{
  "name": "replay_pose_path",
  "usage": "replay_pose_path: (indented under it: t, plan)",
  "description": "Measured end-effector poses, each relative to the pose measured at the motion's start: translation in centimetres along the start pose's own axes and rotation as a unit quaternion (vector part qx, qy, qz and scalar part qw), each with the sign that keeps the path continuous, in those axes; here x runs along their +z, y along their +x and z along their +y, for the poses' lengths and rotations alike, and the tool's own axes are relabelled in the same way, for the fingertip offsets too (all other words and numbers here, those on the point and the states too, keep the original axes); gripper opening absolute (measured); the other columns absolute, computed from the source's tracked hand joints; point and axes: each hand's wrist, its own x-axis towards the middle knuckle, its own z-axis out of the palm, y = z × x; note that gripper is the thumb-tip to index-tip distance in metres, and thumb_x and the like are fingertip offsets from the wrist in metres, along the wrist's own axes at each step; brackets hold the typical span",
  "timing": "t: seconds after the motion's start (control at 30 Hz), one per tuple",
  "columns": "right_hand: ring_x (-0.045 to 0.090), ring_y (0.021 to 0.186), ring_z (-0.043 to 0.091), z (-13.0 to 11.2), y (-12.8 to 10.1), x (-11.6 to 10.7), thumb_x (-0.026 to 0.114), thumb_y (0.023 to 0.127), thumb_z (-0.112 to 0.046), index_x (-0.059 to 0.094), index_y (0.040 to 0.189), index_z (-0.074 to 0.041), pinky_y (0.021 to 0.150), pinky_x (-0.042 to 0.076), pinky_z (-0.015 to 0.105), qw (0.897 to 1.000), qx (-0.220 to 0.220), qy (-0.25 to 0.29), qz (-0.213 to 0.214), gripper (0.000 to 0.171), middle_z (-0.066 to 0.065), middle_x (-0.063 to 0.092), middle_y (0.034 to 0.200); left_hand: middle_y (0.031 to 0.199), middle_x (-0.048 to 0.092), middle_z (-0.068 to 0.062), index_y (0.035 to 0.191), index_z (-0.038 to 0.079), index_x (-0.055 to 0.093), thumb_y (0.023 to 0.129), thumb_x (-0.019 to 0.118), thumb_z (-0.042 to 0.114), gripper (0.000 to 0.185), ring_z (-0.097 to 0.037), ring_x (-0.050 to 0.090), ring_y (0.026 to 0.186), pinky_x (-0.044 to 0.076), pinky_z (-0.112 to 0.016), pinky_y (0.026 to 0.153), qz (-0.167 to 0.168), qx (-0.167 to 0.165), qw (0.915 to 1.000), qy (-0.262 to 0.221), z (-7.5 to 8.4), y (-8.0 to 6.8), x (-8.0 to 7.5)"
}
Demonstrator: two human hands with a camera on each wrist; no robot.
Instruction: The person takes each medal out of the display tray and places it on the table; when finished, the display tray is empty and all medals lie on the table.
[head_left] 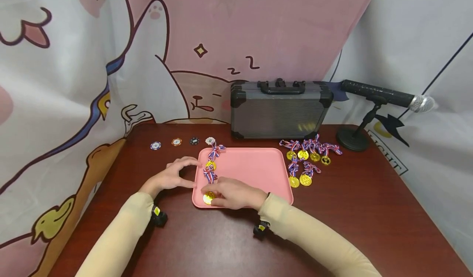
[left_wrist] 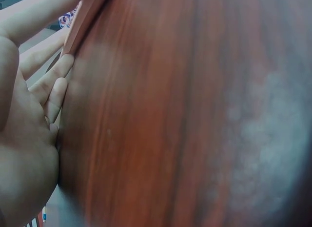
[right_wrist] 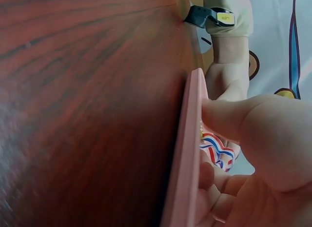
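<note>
A pink tray [head_left: 251,166] lies on the table. Two gold medals with striped ribbons line its left side: a farther medal [head_left: 210,165] and a nearer medal [head_left: 208,197]. My right hand [head_left: 236,193] reaches over the tray's near left corner, thumb and fingers bent around the nearer medal's disc, covering part of its ribbon. In the right wrist view the thumb points down inside the tray wall, with a striped ribbon [right_wrist: 217,148] beyond it. My left hand [head_left: 171,176] is at the tray's left rim, thumb and fingers spread apart, fingertips right at the edge.
Several more medals [head_left: 305,180] with ribbons lie right of the tray. Several poker chips [head_left: 176,141] form a row at the back left. A grey case [head_left: 281,114] stands behind the tray, and a microphone on a stand [head_left: 352,139] is at the back right.
</note>
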Motion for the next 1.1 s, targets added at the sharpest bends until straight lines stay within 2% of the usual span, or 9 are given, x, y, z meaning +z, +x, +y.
replay_pose_path:
  t: [0.23,0.33,0.47,0.6,0.7,0.83,1.1]
  plan:
    - [0.053,0.088,0.009,-0.4,0.0,0.1,0.076,0.098,-0.022,0.071,0.12,-0.019,0.076,0.044,0.023,0.999,0.034,-0.002,0.007,0.022,-0.003,0.062,0.091,0.149,0.056,-0.004,0.137,0.024,0.066,0.08,0.091,0.036,0.064,-0.036,0.039,0.14,0.016,-0.071,0.109,0.003,0.002,1.0,-0.001,0.1,-0.1,-0.2]
    - [0.051,0.084,0.009,-0.4,-0.2,0.1,0.076,0.098,-0.023,0.069,0.112,-0.02,0.073,0.043,0.024,0.999,0.042,0.004,0.012,0.016,-0.002,0.06,0.088,0.149,0.056,-0.005,0.138,0.024,0.066,0.08,0.091,0.036,0.064,-0.037,0.038,0.14,0.016,-0.071,0.108,0.003,0.0,1.0,-0.005,0.1,-0.1,-0.3]
    - [0.051,0.083,0.009,-0.1,-0.7,0.2,0.076,0.098,-0.019,0.065,0.106,-0.018,0.075,0.043,0.023,0.999,0.021,0.015,0.034,0.014,-0.004,0.059,0.087,0.149,0.056,-0.004,0.138,0.024,0.066,0.08,0.092,0.036,0.064,-0.037,0.038,0.141,0.016,-0.07,0.108,0.003,0.001,1.0,-0.003,0.1,0.0,-0.2]
    - [0.055,0.083,0.007,0.6,-1.9,0.1,0.074,0.098,-0.011,0.065,0.106,-0.016,0.079,0.046,0.022,0.995,0.007,0.065,0.071,0.013,-0.008,0.061,0.088,0.149,0.056,-0.003,0.138,0.024,0.067,0.08,0.092,0.036,0.064,-0.036,0.039,0.141,0.016,-0.07,0.108,0.002,0.003,1.0,-0.001,0.0,0.0,-0.1]
    - [0.058,0.083,0.007,1.3,-3.1,-0.6,0.073,0.1,-0.011,0.069,0.111,-0.014,0.078,0.05,0.024,0.987,0.022,0.119,0.103,0.012,-0.008,0.066,0.094,0.149,0.056,-0.003,0.137,0.024,0.067,0.08,0.092,0.036,0.064,-0.036,0.039,0.141,0.016,-0.069,0.108,0.002,0.003,1.0,-0.001,-0.1,0.1,-0.1]
    - [0.061,0.084,0.008,2.3,-5.2,-2.3,0.074,0.099,-0.01,0.069,0.12,-0.01,0.076,0.053,0.026,0.971,0.054,0.175,0.155,0.022,-0.007,0.07,0.102,0.149,0.056,-0.004,0.137,0.023,0.066,0.079,0.092,0.034,0.065,-0.036,0.038,0.141,0.015,-0.07,0.109,0.002,-0.001,1.0,-0.004,0.0,0.1,-0.1]
    - [0.065,0.074,0.014,5.3,-10.3,-5.9,0.078,0.094,-0.002,0.064,0.122,-0.006,0.064,0.052,0.025,0.93,0.087,0.233,0.271,0.031,0.006,0.07,0.089,0.15,0.054,-0.004,0.138,0.024,0.066,0.08,0.092,0.034,0.064,-0.036,0.038,0.142,0.016,-0.069,0.109,-0.005,-0.005,1.0,-0.006,-0.1,0.1,-0.1]
